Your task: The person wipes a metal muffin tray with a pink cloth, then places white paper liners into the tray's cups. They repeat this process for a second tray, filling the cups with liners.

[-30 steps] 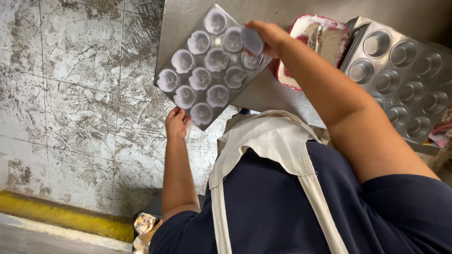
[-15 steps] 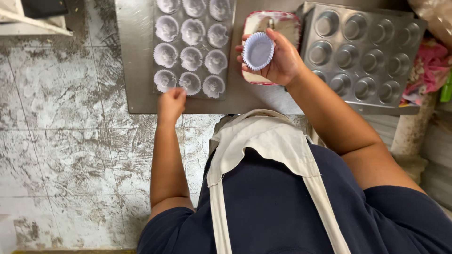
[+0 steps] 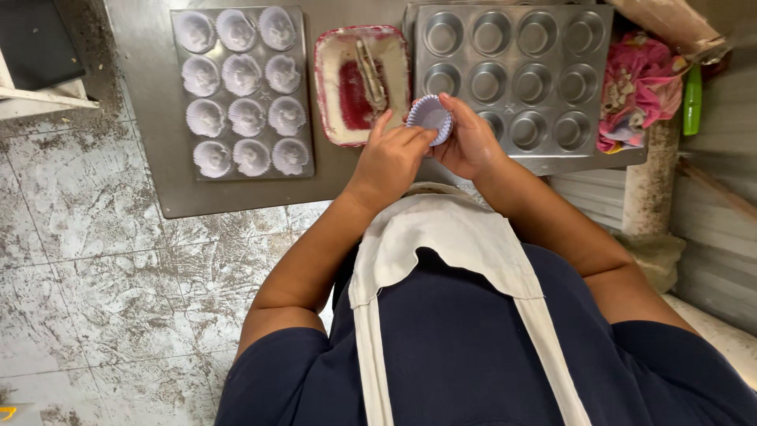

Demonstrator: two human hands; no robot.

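Both my hands meet over the front edge of a steel table [image 3: 150, 118]. My right hand [image 3: 471, 142] holds a small stack of white paper cupcake liners [image 3: 430, 117]. My left hand [image 3: 390, 156] pinches at the stack's near rim with its fingertips. On the left lies a muffin tray [image 3: 175, 95] with a paper liner in every cup. An unlined metal muffin tray [image 3: 512, 63] lies right behind my hands. Between the trays stands a rectangular tub [image 3: 327, 79] smeared with red and pale batter, a utensil lying in it.
A pink patterned cloth [image 3: 635, 83] is bunched at the table's right end, next to a green object [image 3: 692, 99]. A brown paper bag [image 3: 670, 24] sits at the top right. The floor on the left is stained concrete [image 3: 95, 260]. A white shelf edge [image 3: 39, 95] shows at the upper left.
My left hand left the lined tray and came over to the liner stack in my right hand. The view has swung so both trays lie square ahead.
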